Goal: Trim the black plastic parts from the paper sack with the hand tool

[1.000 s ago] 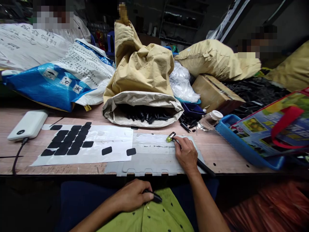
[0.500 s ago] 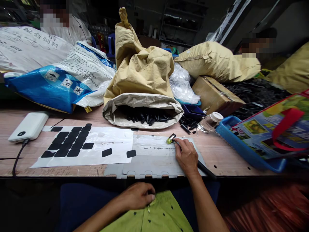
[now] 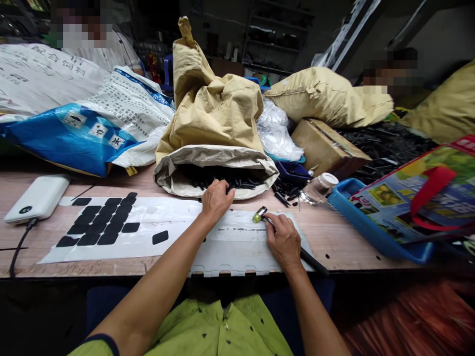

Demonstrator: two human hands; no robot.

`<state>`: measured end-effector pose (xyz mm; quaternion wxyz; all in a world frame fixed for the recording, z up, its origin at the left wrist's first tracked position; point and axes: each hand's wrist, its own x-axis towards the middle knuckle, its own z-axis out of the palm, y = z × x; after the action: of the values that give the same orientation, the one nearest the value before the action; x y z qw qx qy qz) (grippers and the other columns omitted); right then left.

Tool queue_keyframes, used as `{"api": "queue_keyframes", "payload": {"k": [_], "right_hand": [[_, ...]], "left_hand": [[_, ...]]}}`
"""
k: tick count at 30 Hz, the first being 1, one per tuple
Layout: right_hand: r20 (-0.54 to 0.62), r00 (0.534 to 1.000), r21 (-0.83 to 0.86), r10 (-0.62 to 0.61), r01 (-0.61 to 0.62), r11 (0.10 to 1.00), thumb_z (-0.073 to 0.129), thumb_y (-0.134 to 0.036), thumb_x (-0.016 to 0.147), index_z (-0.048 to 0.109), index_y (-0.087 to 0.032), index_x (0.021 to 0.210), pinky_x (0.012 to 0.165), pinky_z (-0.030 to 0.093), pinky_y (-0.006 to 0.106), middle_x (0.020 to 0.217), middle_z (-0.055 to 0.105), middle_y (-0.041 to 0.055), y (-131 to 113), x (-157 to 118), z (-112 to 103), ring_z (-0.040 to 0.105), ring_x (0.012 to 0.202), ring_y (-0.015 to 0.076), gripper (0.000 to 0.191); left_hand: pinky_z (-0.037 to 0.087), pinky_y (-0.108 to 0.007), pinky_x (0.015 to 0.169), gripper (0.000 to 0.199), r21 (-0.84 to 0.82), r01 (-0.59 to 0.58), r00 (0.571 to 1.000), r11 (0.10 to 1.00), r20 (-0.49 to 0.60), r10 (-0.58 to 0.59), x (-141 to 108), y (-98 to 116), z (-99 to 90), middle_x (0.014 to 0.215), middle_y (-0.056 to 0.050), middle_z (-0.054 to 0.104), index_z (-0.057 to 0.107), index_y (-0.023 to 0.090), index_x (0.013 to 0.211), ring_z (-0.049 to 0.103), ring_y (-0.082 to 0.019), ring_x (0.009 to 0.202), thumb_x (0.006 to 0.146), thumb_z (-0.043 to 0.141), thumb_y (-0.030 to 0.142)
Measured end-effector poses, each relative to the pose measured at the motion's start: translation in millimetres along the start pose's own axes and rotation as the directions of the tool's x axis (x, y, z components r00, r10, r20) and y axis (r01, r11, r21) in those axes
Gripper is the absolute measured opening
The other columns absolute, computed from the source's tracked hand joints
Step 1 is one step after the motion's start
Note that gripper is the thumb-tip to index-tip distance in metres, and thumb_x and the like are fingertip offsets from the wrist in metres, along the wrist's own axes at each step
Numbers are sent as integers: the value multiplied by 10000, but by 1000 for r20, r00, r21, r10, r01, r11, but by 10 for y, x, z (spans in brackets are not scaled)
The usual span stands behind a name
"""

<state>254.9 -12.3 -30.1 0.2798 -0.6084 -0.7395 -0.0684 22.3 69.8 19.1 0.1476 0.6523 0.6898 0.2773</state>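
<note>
My right hand (image 3: 284,237) is closed around a small hammer (image 3: 260,214). Its head is metallic with a yellow-green end, and its black handle runs out below my palm toward the table's front edge. The hammer head hovers over or rests on a grey-white sheet (image 3: 241,247). My left hand (image 3: 216,200) is at the lower lip of an open sack (image 3: 168,173), fingers curled by the slim black pieces (image 3: 245,183) inside. Whether a piece is between those fingers is hard to make out.
On the left, black rounded pads (image 3: 98,222) lie on white paper (image 3: 148,215) near a white power bank (image 3: 39,198). To the right stand a clear jar (image 3: 321,188), a cardboard box (image 3: 328,143) and a blue tray (image 3: 378,232) holding a colourful bag (image 3: 415,188). Two people sit beyond the sacks.
My left hand has gone from my lap up and forward to the sack's mouth. My right hand keeps the hammer in nearly the same place. The view has shifted slightly.
</note>
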Motion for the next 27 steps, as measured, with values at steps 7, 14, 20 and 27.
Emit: {"api": "queue_keyframes", "payload": {"k": [7, 14, 20, 27], "right_hand": [[0, 1000, 14, 8, -8, 1000, 528, -227, 967, 684, -272, 1189, 840, 415, 326, 978, 667, 43, 4, 9, -3, 563, 927, 221, 275], [3, 1000, 18, 14, -14, 1000, 520, -222, 974, 685, -259, 1177, 846, 415, 319, 981, 665, 43, -8, 4, -5, 561, 936, 215, 265], [1, 1000, 4, 11, -11, 1000, 540, -223, 962, 684, -274, 1195, 833, 410, 319, 991, 667, 39, -11, -4, -9, 559, 928, 213, 279], [2, 1000, 1, 8, -8, 1000, 540, -226, 960, 681, -270, 1199, 851, 412, 327, 997, 671, 40, -24, -2, -16, 560, 937, 215, 281]], "left_hand": [[488, -351, 798, 200, 195, -25, 999, 980, 28, 20, 107, -11, 105, 1082, -92, 667, 707, 219, 1021, 655, -270, 969, 902, 628, 359], [460, -312, 792, 118, 12, -112, 993, 994, 45, 112, -123, -166, -132, 1029, -51, 694, 669, 228, 999, 636, -224, 948, 907, 643, 298], [435, -271, 677, 207, -416, -38, 960, 909, 236, 148, -564, -421, -316, 942, 18, 717, 694, 229, 976, 566, -145, 721, 799, 750, 322], [473, -326, 846, 207, -404, -132, 926, 905, 277, 258, -788, -578, -174, 975, -22, 715, 716, 219, 964, 622, -211, 940, 762, 761, 216]]}}
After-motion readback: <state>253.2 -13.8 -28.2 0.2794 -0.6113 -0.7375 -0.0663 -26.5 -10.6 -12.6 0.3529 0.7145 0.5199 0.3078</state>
